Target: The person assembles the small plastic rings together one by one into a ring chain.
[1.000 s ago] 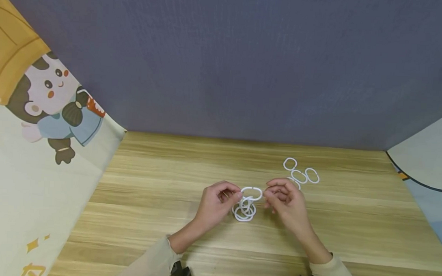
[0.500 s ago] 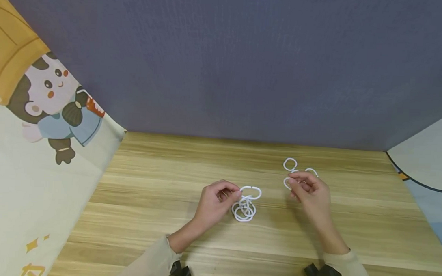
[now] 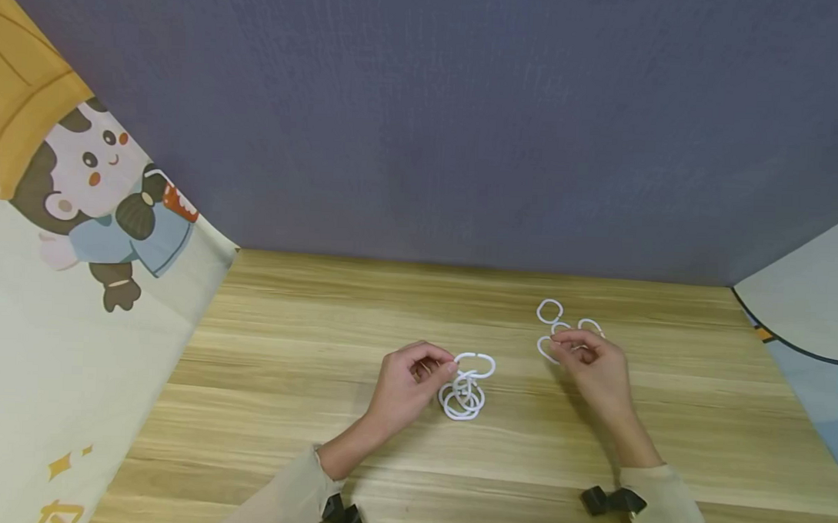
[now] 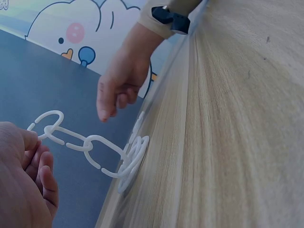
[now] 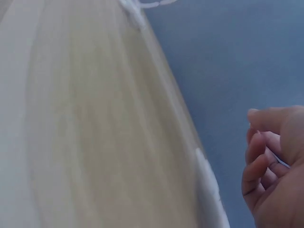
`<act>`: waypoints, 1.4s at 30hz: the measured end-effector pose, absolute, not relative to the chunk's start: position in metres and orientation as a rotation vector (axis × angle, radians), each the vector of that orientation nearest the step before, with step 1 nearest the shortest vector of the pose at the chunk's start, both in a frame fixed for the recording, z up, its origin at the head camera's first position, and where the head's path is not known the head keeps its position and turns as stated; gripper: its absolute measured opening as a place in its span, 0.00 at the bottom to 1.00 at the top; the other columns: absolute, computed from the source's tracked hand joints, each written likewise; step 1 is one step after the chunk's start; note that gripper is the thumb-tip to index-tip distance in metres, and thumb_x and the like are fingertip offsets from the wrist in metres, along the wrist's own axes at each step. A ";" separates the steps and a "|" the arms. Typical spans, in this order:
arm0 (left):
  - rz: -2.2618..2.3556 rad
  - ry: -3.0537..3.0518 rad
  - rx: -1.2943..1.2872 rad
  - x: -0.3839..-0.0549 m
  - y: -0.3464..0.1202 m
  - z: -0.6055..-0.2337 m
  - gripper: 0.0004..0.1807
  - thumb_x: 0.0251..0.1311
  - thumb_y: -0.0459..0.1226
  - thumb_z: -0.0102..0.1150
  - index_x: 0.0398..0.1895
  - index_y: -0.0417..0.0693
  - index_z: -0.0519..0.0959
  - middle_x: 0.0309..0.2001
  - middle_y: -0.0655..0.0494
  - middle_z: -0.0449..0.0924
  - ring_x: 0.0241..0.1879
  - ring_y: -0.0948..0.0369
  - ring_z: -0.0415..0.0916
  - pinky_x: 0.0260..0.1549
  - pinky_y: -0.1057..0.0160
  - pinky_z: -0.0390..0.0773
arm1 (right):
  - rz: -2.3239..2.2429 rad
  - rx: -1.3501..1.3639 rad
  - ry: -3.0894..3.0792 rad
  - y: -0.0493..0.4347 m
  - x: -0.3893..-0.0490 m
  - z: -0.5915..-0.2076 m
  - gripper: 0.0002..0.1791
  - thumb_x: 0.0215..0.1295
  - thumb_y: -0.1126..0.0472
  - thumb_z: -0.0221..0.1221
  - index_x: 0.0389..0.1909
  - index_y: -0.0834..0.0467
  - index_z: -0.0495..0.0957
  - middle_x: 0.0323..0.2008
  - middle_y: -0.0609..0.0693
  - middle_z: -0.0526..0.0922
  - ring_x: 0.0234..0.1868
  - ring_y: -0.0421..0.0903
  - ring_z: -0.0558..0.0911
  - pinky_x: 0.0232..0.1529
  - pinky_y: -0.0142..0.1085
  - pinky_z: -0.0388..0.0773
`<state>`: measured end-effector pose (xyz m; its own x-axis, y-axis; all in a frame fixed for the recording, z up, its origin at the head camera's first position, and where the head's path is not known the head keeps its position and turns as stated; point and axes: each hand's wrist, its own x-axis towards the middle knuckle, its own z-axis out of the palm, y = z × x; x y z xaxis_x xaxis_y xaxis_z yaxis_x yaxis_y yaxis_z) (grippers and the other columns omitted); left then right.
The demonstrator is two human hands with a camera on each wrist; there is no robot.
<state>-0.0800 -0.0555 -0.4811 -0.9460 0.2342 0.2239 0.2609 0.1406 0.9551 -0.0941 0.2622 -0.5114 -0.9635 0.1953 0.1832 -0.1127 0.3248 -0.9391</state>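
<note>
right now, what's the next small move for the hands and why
Probably lower the right hand and pinch one of the separate white links lying on the table. It hovers over them and appears to hold nothing, while the left hand pinches the end of the linked chain, which seems ready for another link.
</note>
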 end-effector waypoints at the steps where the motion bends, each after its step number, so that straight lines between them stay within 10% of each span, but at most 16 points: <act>1: -1.981 -2.356 -0.516 -0.079 -0.056 -0.481 0.03 0.69 0.30 0.74 0.41 0.38 0.90 0.37 0.50 0.89 0.33 0.66 0.78 0.33 0.72 0.78 | 1.654 -0.081 -2.350 0.262 -0.093 -0.514 0.09 0.66 0.73 0.75 0.45 0.70 0.88 0.31 0.35 0.84 0.25 0.32 0.76 0.24 0.24 0.71; 22: -1.984 -2.360 -0.522 -0.076 -0.059 -0.482 0.03 0.70 0.31 0.75 0.41 0.38 0.90 0.37 0.50 0.89 0.33 0.66 0.78 0.33 0.71 0.78 | 1.195 -0.025 -2.622 0.277 -0.090 -0.540 0.08 0.58 0.64 0.83 0.33 0.58 0.92 0.25 0.47 0.86 0.25 0.32 0.75 0.26 0.25 0.72; 42: -1.976 -2.351 -0.534 -0.077 -0.060 -0.481 0.02 0.70 0.30 0.74 0.41 0.39 0.90 0.37 0.49 0.89 0.33 0.66 0.79 0.34 0.71 0.79 | 1.167 0.144 -2.708 0.277 -0.090 -0.526 0.06 0.77 0.65 0.69 0.42 0.64 0.84 0.27 0.49 0.79 0.25 0.37 0.72 0.25 0.31 0.71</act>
